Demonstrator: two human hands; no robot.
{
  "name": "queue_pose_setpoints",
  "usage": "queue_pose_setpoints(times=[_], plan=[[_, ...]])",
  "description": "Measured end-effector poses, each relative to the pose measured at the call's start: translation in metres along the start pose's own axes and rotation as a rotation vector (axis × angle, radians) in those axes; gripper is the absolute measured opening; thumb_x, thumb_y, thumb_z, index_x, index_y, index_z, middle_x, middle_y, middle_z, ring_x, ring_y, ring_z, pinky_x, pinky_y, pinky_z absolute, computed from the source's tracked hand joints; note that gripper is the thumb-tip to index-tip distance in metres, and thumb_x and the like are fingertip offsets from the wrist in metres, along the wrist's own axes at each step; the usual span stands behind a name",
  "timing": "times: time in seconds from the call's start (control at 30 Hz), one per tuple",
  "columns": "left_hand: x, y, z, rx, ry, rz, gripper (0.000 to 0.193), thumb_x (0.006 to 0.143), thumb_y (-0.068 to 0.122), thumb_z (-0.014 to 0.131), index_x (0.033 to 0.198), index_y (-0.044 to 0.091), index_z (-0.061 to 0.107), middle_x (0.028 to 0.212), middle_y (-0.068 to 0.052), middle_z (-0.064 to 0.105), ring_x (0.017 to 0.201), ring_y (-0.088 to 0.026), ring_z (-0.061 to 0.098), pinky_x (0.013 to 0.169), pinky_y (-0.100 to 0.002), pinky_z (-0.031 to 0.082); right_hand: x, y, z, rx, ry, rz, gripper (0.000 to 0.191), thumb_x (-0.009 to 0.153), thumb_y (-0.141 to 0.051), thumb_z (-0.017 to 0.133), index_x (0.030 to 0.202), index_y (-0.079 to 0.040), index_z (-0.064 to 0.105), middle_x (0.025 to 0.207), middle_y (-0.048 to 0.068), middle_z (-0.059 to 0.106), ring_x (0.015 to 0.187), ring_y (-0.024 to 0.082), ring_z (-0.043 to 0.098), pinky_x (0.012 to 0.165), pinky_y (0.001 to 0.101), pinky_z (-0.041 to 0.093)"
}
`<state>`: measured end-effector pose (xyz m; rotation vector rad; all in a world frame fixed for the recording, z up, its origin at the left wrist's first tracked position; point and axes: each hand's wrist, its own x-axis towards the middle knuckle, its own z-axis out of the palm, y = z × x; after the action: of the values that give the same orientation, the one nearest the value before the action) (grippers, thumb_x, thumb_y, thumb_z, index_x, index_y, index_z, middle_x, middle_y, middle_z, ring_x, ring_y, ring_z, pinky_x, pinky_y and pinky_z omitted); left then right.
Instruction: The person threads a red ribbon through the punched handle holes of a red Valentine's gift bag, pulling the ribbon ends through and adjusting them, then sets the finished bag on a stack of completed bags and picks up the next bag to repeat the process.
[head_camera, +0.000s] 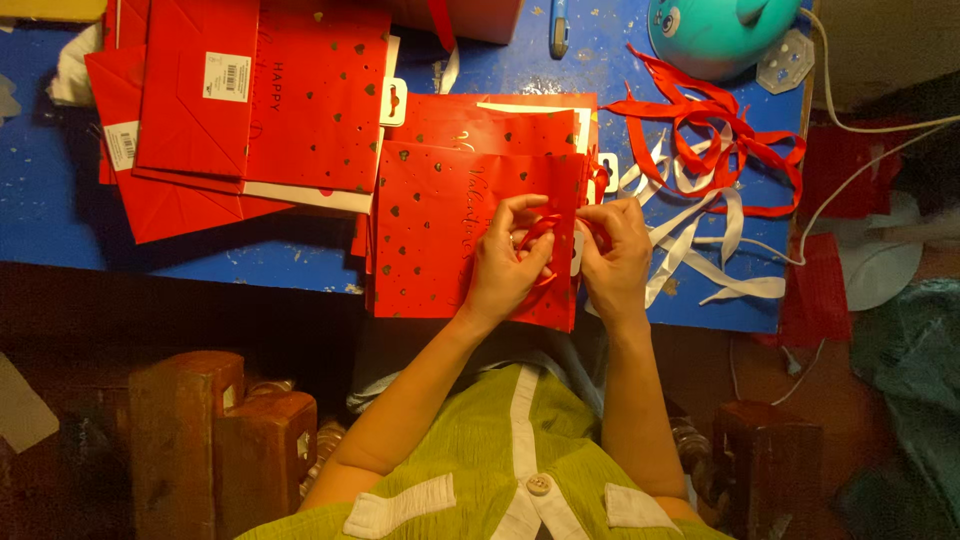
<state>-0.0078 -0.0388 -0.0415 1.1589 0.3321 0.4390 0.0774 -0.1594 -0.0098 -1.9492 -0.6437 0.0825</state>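
Nearest to us, at the near edge of the blue tabletop (60, 225), we kept a flat red gift bag (440, 235) lying on its side on a small stack of others, so that its open top edge faced right and sat squarely under both hands. Our left hand (505, 262) rested on the bag's face, the thumb and fingers pinched on a loop of red ribbon (540, 232) at that edge; our right hand (615, 255) met it from the other side, fingertips closed on the same ribbon, the two hands almost touching. Held that way, the bag was weighted down by the left palm while the ribbon stayed taut between the pinches, though we could not tell exactly how it passed through the bag's edge. Just right of the right hand, toward the right edge of the tabletop, loose white ribbons (700, 245) trailed, and beyond them a tangle of red ribbons (725, 135) lay within easy reach. Farther left, a fanned pile of red bags (230, 110) lay flat toward the far left corner. At the far edge sat a pen (559, 28) and a teal rounded toy (715, 35).
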Motion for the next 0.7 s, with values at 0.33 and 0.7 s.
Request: queue_pose_setpoints(times=[0.33,0.7], plan=[[-0.005,-0.003,0.008,0.091,0.094,0.014,0.028,0.101,-0.002,0.06,0.129,0.002,0.058,0.102,-0.002,0.06,0.076,-0.003,0.059,0.059,-0.021,0.06,-0.01,0.025,0.004,0.41,0.117,0.262,0.008,0.104,-0.007,0.069,0.11,-0.003,0.064,0.093,0.002,0.066,0.074,0.007,0.059,0.066,0.0209,0.048],[-0.014,0.009,0.014,0.381,0.038,0.208,0.067,0.083,0.016,0.083,0.139,0.008,0.047,0.131,-0.009,0.058,0.094,-0.012,0.062,0.069,-0.023,0.057,-0.01,0.027,0.007,0.557,0.198,0.188,0.011,0.106,-0.011,0.065,0.107,-0.007,0.056,0.087,-0.001,0.061,0.071,0.006,0.057,0.063,0.0198,0.046]])
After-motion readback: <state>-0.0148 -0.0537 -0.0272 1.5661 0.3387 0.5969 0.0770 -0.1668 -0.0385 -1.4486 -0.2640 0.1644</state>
